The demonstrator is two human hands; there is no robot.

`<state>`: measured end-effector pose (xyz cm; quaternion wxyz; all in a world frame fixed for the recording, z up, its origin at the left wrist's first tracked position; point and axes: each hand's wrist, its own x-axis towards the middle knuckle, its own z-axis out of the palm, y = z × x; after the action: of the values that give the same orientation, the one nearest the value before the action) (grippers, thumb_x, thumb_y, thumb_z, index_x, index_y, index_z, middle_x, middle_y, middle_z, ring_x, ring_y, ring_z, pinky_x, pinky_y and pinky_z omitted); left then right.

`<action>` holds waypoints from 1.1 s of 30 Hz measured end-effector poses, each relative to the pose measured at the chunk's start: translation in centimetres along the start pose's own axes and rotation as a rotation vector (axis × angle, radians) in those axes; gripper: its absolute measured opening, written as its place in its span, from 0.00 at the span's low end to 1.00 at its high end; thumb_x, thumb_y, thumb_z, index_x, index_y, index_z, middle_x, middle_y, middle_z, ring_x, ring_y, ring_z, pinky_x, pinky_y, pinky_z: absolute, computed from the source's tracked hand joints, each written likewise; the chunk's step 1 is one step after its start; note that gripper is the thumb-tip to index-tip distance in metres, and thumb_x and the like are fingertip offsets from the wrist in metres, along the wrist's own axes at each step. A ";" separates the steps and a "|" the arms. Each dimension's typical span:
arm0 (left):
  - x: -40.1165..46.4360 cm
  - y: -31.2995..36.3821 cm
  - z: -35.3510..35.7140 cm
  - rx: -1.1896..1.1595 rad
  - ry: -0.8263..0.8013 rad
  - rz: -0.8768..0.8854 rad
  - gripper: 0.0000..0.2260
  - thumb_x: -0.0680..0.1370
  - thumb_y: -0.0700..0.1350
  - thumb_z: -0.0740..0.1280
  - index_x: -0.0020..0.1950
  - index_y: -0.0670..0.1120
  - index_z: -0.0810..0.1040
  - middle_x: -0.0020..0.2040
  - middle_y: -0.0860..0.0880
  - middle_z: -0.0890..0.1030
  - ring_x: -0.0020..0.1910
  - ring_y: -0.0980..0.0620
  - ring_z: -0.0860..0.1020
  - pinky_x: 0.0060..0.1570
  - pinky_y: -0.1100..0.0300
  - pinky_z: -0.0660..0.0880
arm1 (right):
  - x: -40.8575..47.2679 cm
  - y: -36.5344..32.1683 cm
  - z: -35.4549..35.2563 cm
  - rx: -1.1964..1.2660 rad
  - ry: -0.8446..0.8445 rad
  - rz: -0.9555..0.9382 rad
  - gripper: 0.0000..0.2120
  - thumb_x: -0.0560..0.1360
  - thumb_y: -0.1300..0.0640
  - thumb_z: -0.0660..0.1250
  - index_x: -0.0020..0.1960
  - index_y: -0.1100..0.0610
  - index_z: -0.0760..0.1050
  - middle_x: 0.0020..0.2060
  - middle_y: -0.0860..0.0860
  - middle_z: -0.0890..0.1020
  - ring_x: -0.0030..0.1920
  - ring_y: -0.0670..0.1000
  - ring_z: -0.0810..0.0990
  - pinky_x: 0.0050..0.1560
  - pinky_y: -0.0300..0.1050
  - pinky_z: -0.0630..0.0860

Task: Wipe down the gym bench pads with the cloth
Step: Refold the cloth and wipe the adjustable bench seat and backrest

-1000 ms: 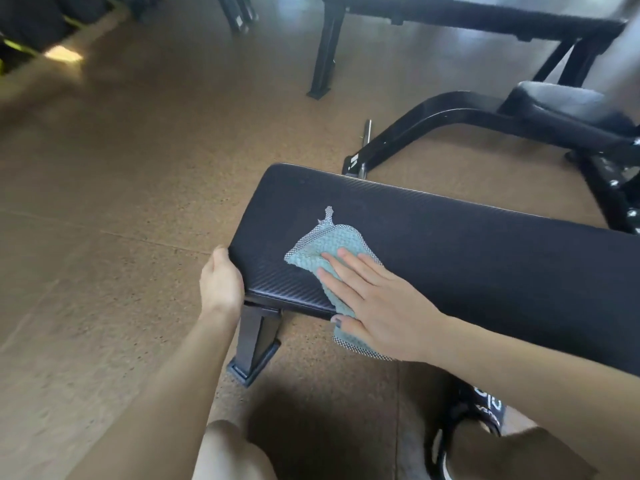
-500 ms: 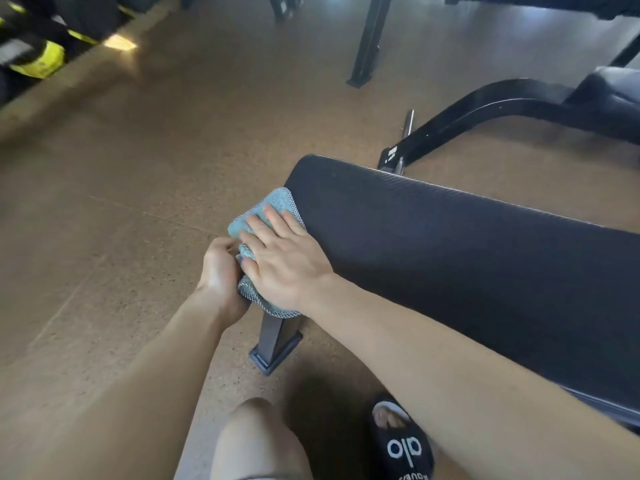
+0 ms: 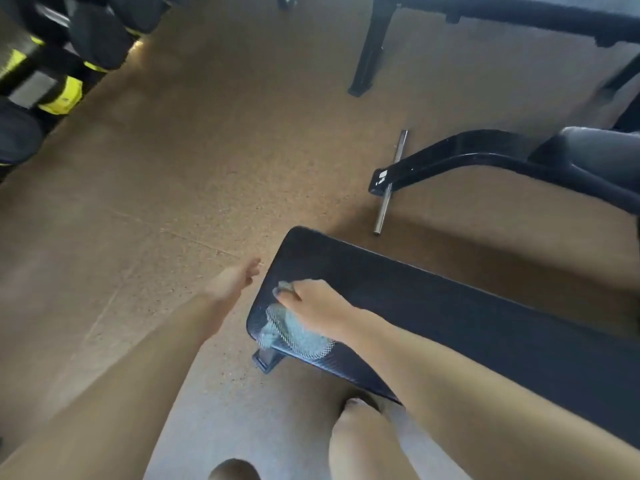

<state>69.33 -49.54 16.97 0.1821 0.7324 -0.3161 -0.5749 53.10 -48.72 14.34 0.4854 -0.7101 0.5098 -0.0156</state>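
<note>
Where right hand covers it, cloth half-hidden.

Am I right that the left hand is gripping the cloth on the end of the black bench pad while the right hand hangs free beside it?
Not quite: the hands are swapped. In the head view the right hand grips the cloth on the end of the black bench pad, while the left hand hangs free beside it, fingers relaxed, over the floor.

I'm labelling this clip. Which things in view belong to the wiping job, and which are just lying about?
Part of the job:
bench pad
cloth
right hand, holding the cloth
left hand, off the pad

Lying about:
steel bar
second bench
dumbbell rack
</note>
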 end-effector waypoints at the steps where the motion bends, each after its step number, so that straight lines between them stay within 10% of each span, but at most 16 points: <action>1: -1.1 2.6 0.4 0.074 -0.054 0.042 0.14 0.85 0.48 0.55 0.69 0.49 0.73 0.71 0.46 0.74 0.71 0.48 0.70 0.72 0.55 0.63 | -0.5 -0.9 -2.6 0.150 0.069 0.068 0.22 0.85 0.45 0.54 0.44 0.59 0.76 0.37 0.56 0.79 0.38 0.58 0.78 0.38 0.50 0.69; 5: -6.2 14.4 1.9 0.265 -0.121 0.190 0.15 0.82 0.41 0.61 0.69 0.44 0.73 0.61 0.48 0.76 0.60 0.51 0.73 0.48 0.63 0.68 | -2.7 -5.2 -13.6 0.751 0.185 0.353 0.24 0.83 0.38 0.55 0.59 0.56 0.79 0.55 0.55 0.84 0.53 0.56 0.82 0.63 0.54 0.77; 9: -9.2 22.8 2.3 0.397 -0.145 0.276 0.14 0.79 0.48 0.68 0.63 0.45 0.76 0.59 0.48 0.80 0.58 0.50 0.77 0.56 0.56 0.73 | -5.0 -8.7 -22.3 1.068 0.213 0.442 0.28 0.81 0.35 0.57 0.62 0.58 0.79 0.55 0.56 0.86 0.56 0.57 0.85 0.63 0.58 0.79; 15: -10.4 30.7 0.1 0.625 -0.091 0.424 0.09 0.81 0.47 0.65 0.42 0.46 0.71 0.38 0.51 0.73 0.36 0.52 0.70 0.35 0.56 0.63 | -5.8 -13.1 -29.1 0.886 0.340 0.443 0.45 0.64 0.23 0.58 0.68 0.54 0.77 0.63 0.52 0.82 0.61 0.57 0.81 0.68 0.59 0.74; 25: -6.0 39.3 -11.0 0.639 -0.344 0.500 0.04 0.77 0.47 0.69 0.49 0.48 0.77 0.45 0.47 0.84 0.43 0.47 0.80 0.47 0.48 0.77 | 1.0 -22.1 -30.9 0.939 0.700 0.489 0.20 0.78 0.42 0.66 0.53 0.60 0.83 0.52 0.61 0.86 0.55 0.63 0.84 0.59 0.63 0.80; 33: -4.1 48.1 -17.9 0.732 -0.504 0.638 0.04 0.77 0.42 0.68 0.49 0.49 0.75 0.42 0.51 0.79 0.39 0.54 0.75 0.36 0.59 0.70 | 5.0 -30.4 -34.9 1.298 0.686 0.516 0.30 0.75 0.32 0.67 0.61 0.57 0.82 0.56 0.57 0.86 0.55 0.58 0.85 0.60 0.57 0.80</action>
<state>73.70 -83.82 55.15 -0.0008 0.4554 -0.7356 -0.5014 59.01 -75.66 51.79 0.6075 -0.0980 0.6693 -0.4165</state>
